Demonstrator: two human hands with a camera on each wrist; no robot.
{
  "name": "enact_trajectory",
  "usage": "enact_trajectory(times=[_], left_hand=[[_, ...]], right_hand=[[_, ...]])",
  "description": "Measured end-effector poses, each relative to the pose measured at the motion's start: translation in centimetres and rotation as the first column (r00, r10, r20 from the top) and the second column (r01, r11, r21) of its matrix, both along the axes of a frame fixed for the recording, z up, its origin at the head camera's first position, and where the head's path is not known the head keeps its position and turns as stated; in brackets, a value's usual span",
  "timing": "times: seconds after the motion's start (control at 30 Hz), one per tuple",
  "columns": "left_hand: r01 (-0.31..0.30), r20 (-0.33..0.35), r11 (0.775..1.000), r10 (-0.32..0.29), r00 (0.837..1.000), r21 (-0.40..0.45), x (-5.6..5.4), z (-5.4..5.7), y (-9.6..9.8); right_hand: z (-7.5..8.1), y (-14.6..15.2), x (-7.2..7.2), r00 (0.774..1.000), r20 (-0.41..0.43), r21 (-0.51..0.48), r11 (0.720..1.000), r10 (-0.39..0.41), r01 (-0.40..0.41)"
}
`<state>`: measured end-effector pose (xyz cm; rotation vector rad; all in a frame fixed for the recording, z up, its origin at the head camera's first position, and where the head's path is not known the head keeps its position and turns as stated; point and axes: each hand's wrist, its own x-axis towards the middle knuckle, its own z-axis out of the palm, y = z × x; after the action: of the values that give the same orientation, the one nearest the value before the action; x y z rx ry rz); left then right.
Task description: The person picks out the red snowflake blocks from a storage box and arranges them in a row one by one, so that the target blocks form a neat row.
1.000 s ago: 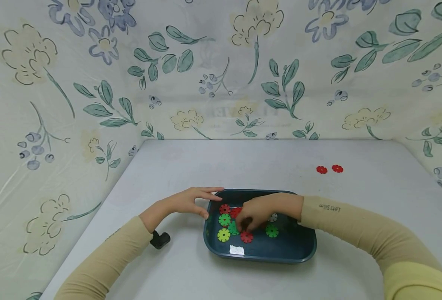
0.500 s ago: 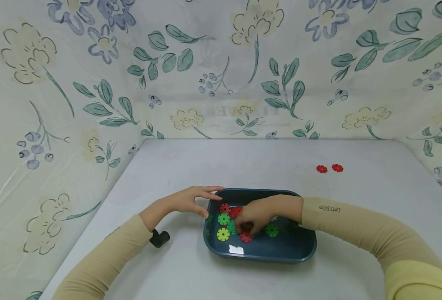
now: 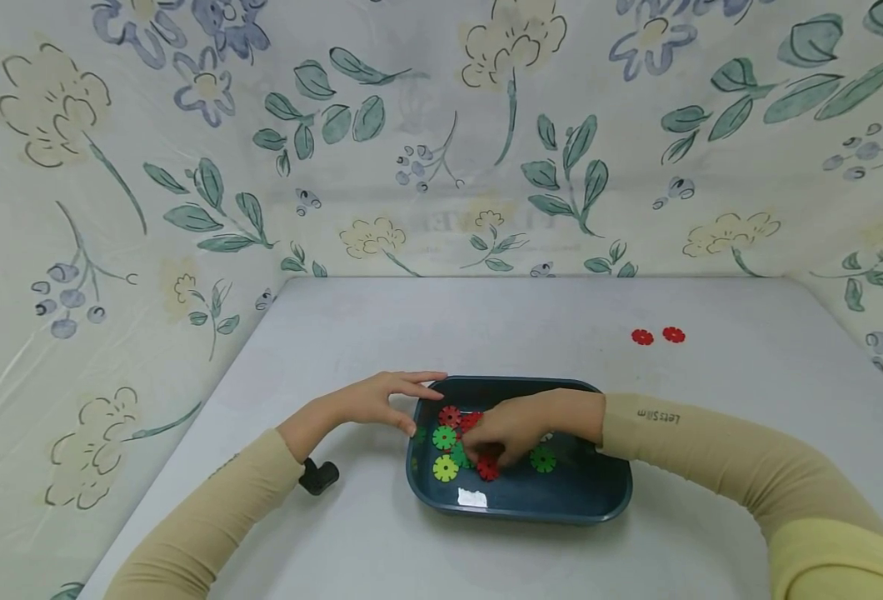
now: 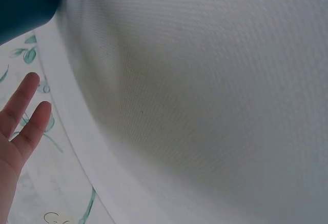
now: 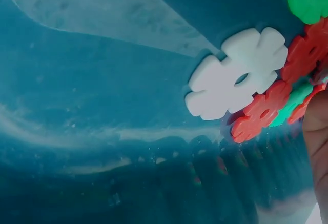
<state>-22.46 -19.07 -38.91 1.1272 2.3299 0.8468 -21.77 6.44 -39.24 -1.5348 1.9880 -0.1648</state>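
Observation:
A dark blue tray [image 3: 531,510] holds several flower-shaped plastic discs. My right hand [image 3: 512,429] reaches into it, fingers bent down among the discs, right at a red disc [image 3: 487,468]; I cannot tell whether they pinch one. Beside them lie a green disc [image 3: 445,437], a yellow-green disc [image 3: 445,468] and another red disc [image 3: 450,416]. In the right wrist view a white disc [image 5: 218,88] lies near the hand's edge. My left hand [image 3: 370,400] has its fingers stretched out at the tray's left rim; the left wrist view catches two spread fingers.
Two red discs [image 3: 642,337] lie on the white table [image 3: 441,325] behind the tray to the right. A small black object [image 3: 319,477] sits by the left wrist. Floral sheeting [image 3: 426,125] rises behind the table and along its left side.
My right hand has shifted slightly left inside the tray, and the red and green discs by its fingertips have slid a little left too. The left hand stays at the rim.

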Motion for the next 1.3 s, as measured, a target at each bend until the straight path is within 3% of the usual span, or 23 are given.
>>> enact_trajectory(times=[0.1,0.3,0.5,0.7,0.9,1.13,1.3], left_hand=[[0.001,0.001,1.0,-0.001,1.0,0.002,0.0,0.0,0.0],[0.011,-0.004,1.0,-0.011,1.0,0.007,0.0,0.0,0.0],[0.008,0.004,1.0,-0.008,1.0,0.013,0.0,0.1,0.0],[-0.004,0.011,1.0,0.004,1.0,0.014,0.0,-0.1,0.0],[-0.02,0.005,1.0,0.02,1.0,-0.001,0.0,-0.2,0.0],[-0.02,-0.002,1.0,0.02,1.0,0.001,0.0,-0.3,0.0],[-0.018,0.003,1.0,0.018,1.0,0.003,0.0,-0.3,0.0]], right_hand=[[0.1,0.2,-0.3,0.992,0.122,-0.027,0.999,-0.036,0.04],[1.4,0.8,-0.8,0.939,0.322,-0.135,0.976,-0.118,0.169],[3.8,1.9,-1.2,0.886,0.426,-0.219,0.929,-0.185,0.299],[5.5,3.5,-1.8,0.844,0.474,-0.261,0.876,-0.25,0.406],[6.6,5.5,-2.6,0.786,0.489,-0.249,0.802,-0.379,0.542],[7.7,8.7,-4.0,0.675,0.524,-0.25,0.664,-0.519,0.705],[8.2,11.1,-5.0,0.616,0.532,-0.262,0.578,-0.581,0.772]])
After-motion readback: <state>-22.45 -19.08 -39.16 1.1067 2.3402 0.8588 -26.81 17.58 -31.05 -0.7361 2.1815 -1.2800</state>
